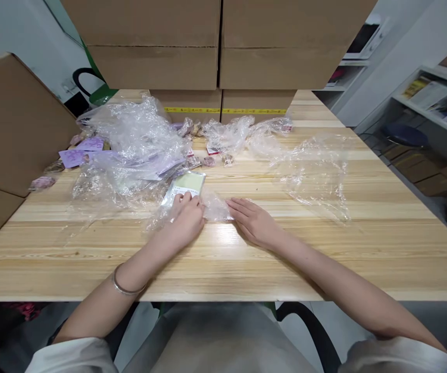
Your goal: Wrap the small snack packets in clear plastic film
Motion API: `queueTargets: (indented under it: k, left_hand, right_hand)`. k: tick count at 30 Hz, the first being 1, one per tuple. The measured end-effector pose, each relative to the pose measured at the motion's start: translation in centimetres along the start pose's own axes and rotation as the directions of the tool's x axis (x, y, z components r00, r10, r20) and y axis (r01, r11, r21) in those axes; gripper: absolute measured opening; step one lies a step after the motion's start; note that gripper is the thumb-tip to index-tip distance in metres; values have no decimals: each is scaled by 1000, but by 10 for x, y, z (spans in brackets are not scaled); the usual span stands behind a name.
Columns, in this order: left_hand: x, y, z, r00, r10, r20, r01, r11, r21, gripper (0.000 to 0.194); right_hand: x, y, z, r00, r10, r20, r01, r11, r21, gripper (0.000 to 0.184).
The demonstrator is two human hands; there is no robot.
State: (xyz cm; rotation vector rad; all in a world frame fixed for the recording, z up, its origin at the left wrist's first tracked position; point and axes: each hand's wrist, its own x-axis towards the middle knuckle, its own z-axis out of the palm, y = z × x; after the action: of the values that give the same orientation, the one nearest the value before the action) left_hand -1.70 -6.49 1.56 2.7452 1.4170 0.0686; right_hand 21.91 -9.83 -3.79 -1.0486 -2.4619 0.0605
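My left hand (186, 220) rests on the wooden table (223, 259), its fingers curled onto a clear plastic bag (213, 208) beside a pale green card (186, 185) with a white label. My right hand (252, 220) lies flat and open on the table, with its fingertips touching the same clear bag from the right. A silver bangle (124, 285) sits on my left wrist.
Crumpled clear plastic bags (138, 140) cover the left and middle of the table, and another sheet (317, 171) lies to the right. Purple cards (81, 153) and small pinkish items (42, 182) lie at the left. Cardboard boxes (219, 46) stand behind and to the left. Shelving (433, 103) is at the right.
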Motion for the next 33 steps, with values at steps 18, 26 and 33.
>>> queueTargets:
  k: [18,26,33]
  left_hand:
    - [13,39,28,906,410,-103,-416,818,-398,52]
    - [29,27,26,972,221,-80,-177,465,-868,38]
    - [7,26,14,988,-130,-87,-42,312,-949,33]
  right_hand:
    - [-29,18,-27,955,151,-257,-135,988,78,56]
    - [-36,29,-16,992,122,15,-122,959,255,44]
    - [-34,131,-77,300,903,-308,-614,430,662,21]
